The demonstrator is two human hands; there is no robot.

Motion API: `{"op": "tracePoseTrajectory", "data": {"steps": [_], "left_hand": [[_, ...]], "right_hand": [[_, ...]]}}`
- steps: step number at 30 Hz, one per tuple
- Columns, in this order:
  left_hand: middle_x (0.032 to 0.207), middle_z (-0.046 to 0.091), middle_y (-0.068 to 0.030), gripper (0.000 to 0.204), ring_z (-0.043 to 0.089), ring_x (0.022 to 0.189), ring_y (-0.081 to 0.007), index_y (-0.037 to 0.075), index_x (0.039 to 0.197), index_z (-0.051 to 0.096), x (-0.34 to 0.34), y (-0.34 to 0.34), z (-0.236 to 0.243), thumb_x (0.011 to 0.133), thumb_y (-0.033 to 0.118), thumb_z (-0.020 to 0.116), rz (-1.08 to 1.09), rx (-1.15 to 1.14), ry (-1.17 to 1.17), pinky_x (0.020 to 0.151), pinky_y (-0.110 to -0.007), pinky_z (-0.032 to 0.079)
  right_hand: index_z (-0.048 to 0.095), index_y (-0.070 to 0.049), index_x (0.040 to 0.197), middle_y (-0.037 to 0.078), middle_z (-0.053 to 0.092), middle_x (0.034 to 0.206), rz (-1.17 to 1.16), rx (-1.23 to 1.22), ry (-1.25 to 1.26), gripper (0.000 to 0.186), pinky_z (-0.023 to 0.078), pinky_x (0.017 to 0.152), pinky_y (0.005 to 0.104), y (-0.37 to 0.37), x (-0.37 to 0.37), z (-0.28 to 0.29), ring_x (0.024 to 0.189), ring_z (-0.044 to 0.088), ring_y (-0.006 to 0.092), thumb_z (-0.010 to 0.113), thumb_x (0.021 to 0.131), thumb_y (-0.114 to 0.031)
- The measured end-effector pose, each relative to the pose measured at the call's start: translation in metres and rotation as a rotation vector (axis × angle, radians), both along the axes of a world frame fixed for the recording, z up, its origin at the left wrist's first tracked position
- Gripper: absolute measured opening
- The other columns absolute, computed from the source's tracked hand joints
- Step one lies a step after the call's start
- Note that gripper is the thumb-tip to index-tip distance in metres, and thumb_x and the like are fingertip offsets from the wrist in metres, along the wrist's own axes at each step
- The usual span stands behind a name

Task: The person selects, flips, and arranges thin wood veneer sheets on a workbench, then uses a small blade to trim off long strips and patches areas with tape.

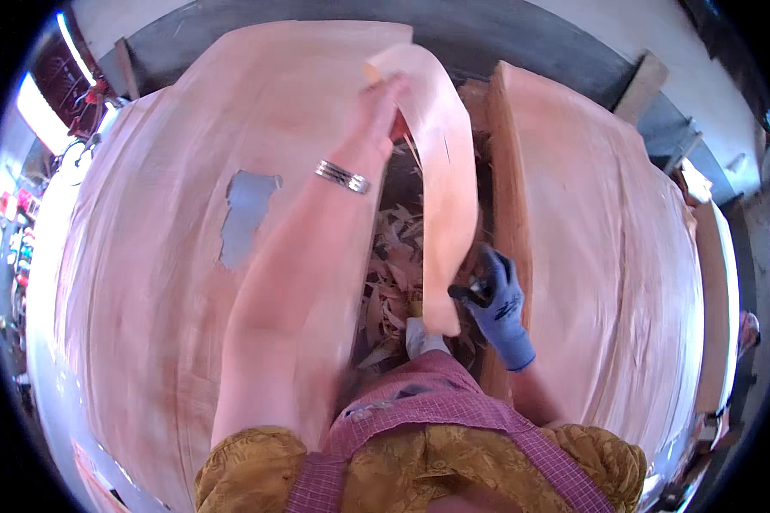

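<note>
My bare left hand [389, 103], with a metal band at the wrist, is closed on the upper part of a long, thin strip of wood veneer [447, 154]. The strip arches over beyond the hand and hangs down toward me. My right hand [496, 299] wears a grey-blue glove with black fingers. It is beside the strip's lower end, its fingers curled and a black fingertip against the strip's edge. Whether anything sits inside those fingers is hidden. Some blur lies over the left hand.
Wide veneer sheets form a large stack on the left [154, 282] and a thick one on the right [607, 239]. Torn veneer scraps [393, 265] litter the narrow gap between them. One left sheet has a ragged hole [250, 214]. Upright wooden boards [642, 90] stand behind.
</note>
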State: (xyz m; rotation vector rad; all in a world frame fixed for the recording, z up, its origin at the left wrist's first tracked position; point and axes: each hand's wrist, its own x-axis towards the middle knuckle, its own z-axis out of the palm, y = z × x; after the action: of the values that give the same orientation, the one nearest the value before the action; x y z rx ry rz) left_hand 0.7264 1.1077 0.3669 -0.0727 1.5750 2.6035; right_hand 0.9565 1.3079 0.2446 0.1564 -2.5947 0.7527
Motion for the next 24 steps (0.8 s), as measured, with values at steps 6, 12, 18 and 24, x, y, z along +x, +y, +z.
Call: {"op": "tracePoseTrajectory", "data": {"steps": [6, 12, 18, 24], "left_hand": [[0.093, 0.064, -0.0103, 0.027, 0.067, 0.075, -0.0232, 0.001, 0.102, 0.059, -0.088, -0.082, 0.055, 0.09, 0.025, 0.063, 0.42, -0.001, 0.153, 0.063, -0.035, 0.057], [0.099, 0.063, -0.0095, 0.018, 0.063, 0.092, -0.0241, 0.006, 0.101, 0.058, -0.117, -0.2, 0.073, 0.093, 0.023, 0.058, 0.854, 0.137, 0.178, 0.084, -0.039, 0.054], [0.096, 0.065, -0.0109, 0.017, 0.065, 0.093, -0.0251, 0.005, 0.095, 0.058, -0.059, -0.307, 0.051, 0.094, 0.022, 0.056, 1.308, 0.276, 0.121, 0.084, -0.041, 0.055], [0.099, 0.062, -0.0137, 0.037, 0.063, 0.093, -0.0277, 0.001, 0.104, 0.054, 0.114, -0.436, 0.005, 0.09, 0.032, 0.067, 1.616, 0.437, 0.215, 0.079, -0.038, 0.056]], "right_hand": [[0.043, -0.012, 0.141, 0.013, 0.053, 0.118, 0.241, -0.218, -0.301, 0.101, 0.057, 0.079, 0.0342, 0.007, -0.122, -0.019, 0.095, 0.066, 0.0224, 0.092, 0.058, -0.041], [0.028, -0.012, 0.151, 0.016, 0.052, 0.118, 0.299, 0.121, 0.079, 0.099, 0.052, 0.079, 0.0454, -0.057, -0.245, -0.03, 0.106, 0.055, 0.0323, 0.078, 0.074, -0.05], [0.043, -0.017, 0.144, 0.014, 0.055, 0.099, 0.429, 0.291, 0.384, 0.068, 0.052, 0.071, 0.0445, -0.122, -0.422, -0.001, 0.088, 0.057, 0.0312, 0.069, 0.081, -0.02], [0.062, -0.021, 0.121, 0.008, 0.055, 0.093, 0.921, 0.216, 0.45, 0.041, 0.052, 0.07, 0.0415, -0.292, -0.452, 0.047, 0.09, 0.058, 0.0273, 0.067, 0.081, -0.018]]}}
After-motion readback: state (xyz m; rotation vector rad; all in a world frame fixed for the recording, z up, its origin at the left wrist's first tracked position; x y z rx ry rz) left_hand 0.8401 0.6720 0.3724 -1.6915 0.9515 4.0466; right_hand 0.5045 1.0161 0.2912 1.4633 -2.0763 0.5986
